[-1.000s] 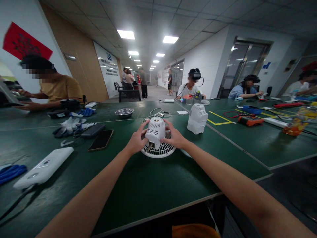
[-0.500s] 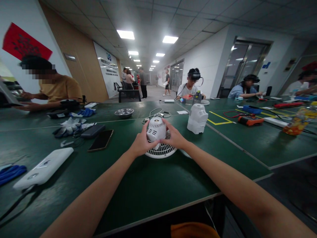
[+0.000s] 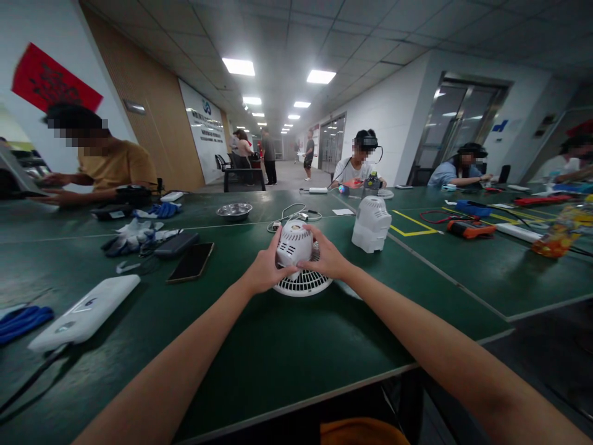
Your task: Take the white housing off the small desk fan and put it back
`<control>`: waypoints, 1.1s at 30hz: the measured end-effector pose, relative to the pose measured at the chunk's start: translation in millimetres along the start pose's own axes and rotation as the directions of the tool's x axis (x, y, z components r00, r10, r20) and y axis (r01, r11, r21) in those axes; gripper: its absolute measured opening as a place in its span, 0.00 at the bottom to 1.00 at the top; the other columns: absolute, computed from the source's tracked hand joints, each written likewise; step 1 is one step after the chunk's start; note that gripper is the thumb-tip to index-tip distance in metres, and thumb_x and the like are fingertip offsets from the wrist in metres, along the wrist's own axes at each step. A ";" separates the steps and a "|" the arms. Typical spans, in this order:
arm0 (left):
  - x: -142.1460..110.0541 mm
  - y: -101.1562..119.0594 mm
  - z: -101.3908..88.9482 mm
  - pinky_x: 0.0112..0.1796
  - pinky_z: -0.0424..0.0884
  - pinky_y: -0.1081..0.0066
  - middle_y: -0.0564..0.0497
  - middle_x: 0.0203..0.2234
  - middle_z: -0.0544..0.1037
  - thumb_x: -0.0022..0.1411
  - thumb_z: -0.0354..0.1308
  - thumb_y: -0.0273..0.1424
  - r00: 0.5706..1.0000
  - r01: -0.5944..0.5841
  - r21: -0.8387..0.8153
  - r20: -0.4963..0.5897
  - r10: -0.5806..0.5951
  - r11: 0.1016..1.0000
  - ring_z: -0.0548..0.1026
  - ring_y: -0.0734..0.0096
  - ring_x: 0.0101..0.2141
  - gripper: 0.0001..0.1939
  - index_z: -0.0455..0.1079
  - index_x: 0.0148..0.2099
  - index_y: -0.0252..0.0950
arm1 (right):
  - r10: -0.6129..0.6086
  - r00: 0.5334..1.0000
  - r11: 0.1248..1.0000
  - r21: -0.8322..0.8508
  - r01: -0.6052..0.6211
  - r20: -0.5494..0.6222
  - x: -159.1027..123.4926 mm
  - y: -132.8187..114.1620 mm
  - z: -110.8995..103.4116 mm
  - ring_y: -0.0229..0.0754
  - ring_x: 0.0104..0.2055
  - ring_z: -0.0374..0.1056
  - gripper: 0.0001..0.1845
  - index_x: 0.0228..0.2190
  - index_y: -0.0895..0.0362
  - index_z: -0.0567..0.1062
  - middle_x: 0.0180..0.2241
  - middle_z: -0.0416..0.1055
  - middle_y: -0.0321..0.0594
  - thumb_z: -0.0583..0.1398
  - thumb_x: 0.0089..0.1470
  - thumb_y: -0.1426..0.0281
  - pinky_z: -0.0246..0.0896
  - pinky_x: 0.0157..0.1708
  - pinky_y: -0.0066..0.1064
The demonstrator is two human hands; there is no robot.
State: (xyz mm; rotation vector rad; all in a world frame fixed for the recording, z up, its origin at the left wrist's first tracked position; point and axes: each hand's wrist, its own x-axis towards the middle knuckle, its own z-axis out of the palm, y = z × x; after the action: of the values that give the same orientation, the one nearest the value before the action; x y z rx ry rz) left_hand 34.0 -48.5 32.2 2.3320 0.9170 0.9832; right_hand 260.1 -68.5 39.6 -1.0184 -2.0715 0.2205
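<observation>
A white vented fan motor housing (image 3: 294,240) stands on top of a round white fan grille (image 3: 303,285) lying on the green table. My left hand (image 3: 267,267) wraps the housing's left side, thumb pressed across its front. From the right, my right hand (image 3: 327,256) grips the same housing, and the two thumb tips nearly meet. The lower part of the housing is hidden behind my thumbs. To the right stands another white vented plastic part (image 3: 371,224), upright and apart from my hands. A light cable (image 3: 296,213) lies coiled just behind the housing.
On the left lie a dark phone (image 3: 191,262), a white power bank (image 3: 86,312), a grey case (image 3: 176,245) and gloves (image 3: 134,238). A metal bowl (image 3: 234,211) sits farther back. An orange multimeter (image 3: 471,227) and a bottle (image 3: 558,232) are on the right. Several people sit around the table.
My left thumb has moved rightward across the front of the housing, close to my right thumb. The housing and grille have turned or shifted slightly right. Both hands keep their hold.
</observation>
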 end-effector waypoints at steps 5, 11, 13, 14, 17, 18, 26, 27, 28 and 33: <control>-0.2 3.6 8.8 0.41 0.73 0.58 0.37 0.50 0.74 0.55 0.63 0.42 0.999 0.009 0.029 -0.037 -0.008 1.000 0.78 0.54 0.41 0.56 0.28 0.71 0.36 | 0.082 0.991 0.997 0.019 -0.080 -0.110 0.4 -15.8 12.5 0.57 0.64 0.52 0.53 0.64 0.51 0.45 0.64 0.49 0.50 0.66 0.46 0.54 0.45 0.62 0.53; -0.1 -5.0 1.6 0.47 0.70 0.54 0.36 0.55 0.71 0.60 0.57 0.43 0.998 -0.062 0.041 0.031 0.060 0.997 0.75 0.51 0.48 0.49 0.31 0.72 0.37 | 0.091 0.990 0.995 0.061 -0.085 -0.109 3.2 -18.3 7.8 0.56 0.62 0.56 0.49 0.64 0.49 0.47 0.64 0.53 0.47 0.65 0.48 0.57 0.50 0.60 0.54; 1.2 -11.8 -1.8 0.50 0.67 0.51 0.38 0.57 0.70 0.63 0.52 0.44 0.997 -0.070 0.072 0.024 0.068 0.995 0.73 0.51 0.52 0.43 0.35 0.72 0.38 | 0.061 0.996 0.993 0.103 -0.055 -0.062 3.0 -12.1 -2.7 0.55 0.60 0.59 0.47 0.64 0.49 0.49 0.63 0.54 0.47 0.64 0.50 0.57 0.55 0.58 0.52; 1.9 -15.5 -2.8 0.51 0.65 0.51 0.38 0.57 0.70 0.64 0.51 0.45 0.998 -0.065 0.089 0.016 0.063 0.994 0.71 0.51 0.53 0.41 0.38 0.71 0.38 | 0.054 0.998 0.989 0.137 -0.049 -0.036 2.4 -8.1 -8.7 0.54 0.59 0.61 0.45 0.64 0.49 0.50 0.63 0.56 0.47 0.63 0.51 0.57 0.57 0.57 0.51; 3.4 -27.9 -3.2 0.54 0.62 0.49 0.40 0.57 0.70 0.65 0.47 0.47 1.000 -0.006 0.164 -0.017 0.009 0.986 0.69 0.50 0.56 0.35 0.48 0.69 0.38 | 0.077 0.997 0.970 0.231 -0.079 0.018 -1.5 6.0 -25.5 0.52 0.54 0.67 0.41 0.64 0.51 0.51 0.57 0.66 0.47 0.60 0.54 0.59 0.61 0.53 0.49; 3.6 -32.5 -2.9 0.54 0.61 0.49 0.40 0.57 0.69 0.66 0.46 0.48 0.999 0.023 0.190 -0.028 -0.018 0.982 0.68 0.50 0.56 0.34 0.50 0.68 0.38 | 0.099 0.995 0.965 0.241 -0.101 0.024 -3.3 10.6 -29.8 0.51 0.52 0.69 0.39 0.64 0.51 0.52 0.54 0.69 0.47 0.60 0.55 0.60 0.62 0.53 0.49; 6.0 -64.0 0.8 0.54 0.61 0.53 0.36 0.61 0.64 0.63 0.44 0.54 0.980 0.180 0.237 0.040 -0.194 0.955 0.66 0.50 0.58 0.39 0.51 0.67 0.34 | 0.161 0.985 0.982 0.108 -0.155 -0.054 -8.2 20.7 -31.6 0.45 0.37 0.71 0.30 0.61 0.53 0.58 0.37 0.75 0.38 0.53 0.60 0.60 0.64 0.46 0.44; 6.2 -66.2 1.3 0.54 0.62 0.54 0.36 0.61 0.64 0.63 0.44 0.54 0.978 0.189 0.231 0.044 -0.204 0.955 0.66 0.50 0.58 0.39 0.51 0.67 0.34 | 0.151 0.987 0.984 0.099 -0.145 -0.051 -7.2 19.0 -30.1 0.45 0.37 0.71 0.30 0.61 0.54 0.58 0.37 0.75 0.38 0.53 0.59 0.59 0.64 0.46 0.43; 6.4 -68.0 1.9 0.53 0.63 0.54 0.36 0.61 0.65 0.63 0.45 0.54 0.976 0.200 0.225 0.039 -0.214 0.954 0.67 0.50 0.57 0.39 0.51 0.67 0.34 | 0.146 0.988 0.986 0.093 -0.141 -0.051 -6.1 17.2 -28.8 0.45 0.38 0.71 0.31 0.60 0.54 0.58 0.38 0.75 0.39 0.54 0.59 0.58 0.64 0.46 0.43; 6.5 -72.4 3.6 0.51 0.64 0.55 0.34 0.58 0.68 0.63 0.44 0.55 0.968 0.246 0.238 -0.013 -0.250 0.940 0.70 0.48 0.55 0.39 0.51 0.67 0.34 | 0.154 0.987 0.984 0.099 -0.150 -0.038 -4.5 9.9 -26.5 0.47 0.41 0.70 0.36 0.60 0.54 0.56 0.44 0.74 0.44 0.59 0.55 0.57 0.63 0.47 0.43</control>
State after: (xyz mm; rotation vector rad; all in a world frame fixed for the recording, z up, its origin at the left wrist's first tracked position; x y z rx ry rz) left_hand 11.1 4.9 -11.5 2.3333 1.3492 0.7839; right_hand 286.8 -70.0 50.0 -1.1132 -1.9252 0.3683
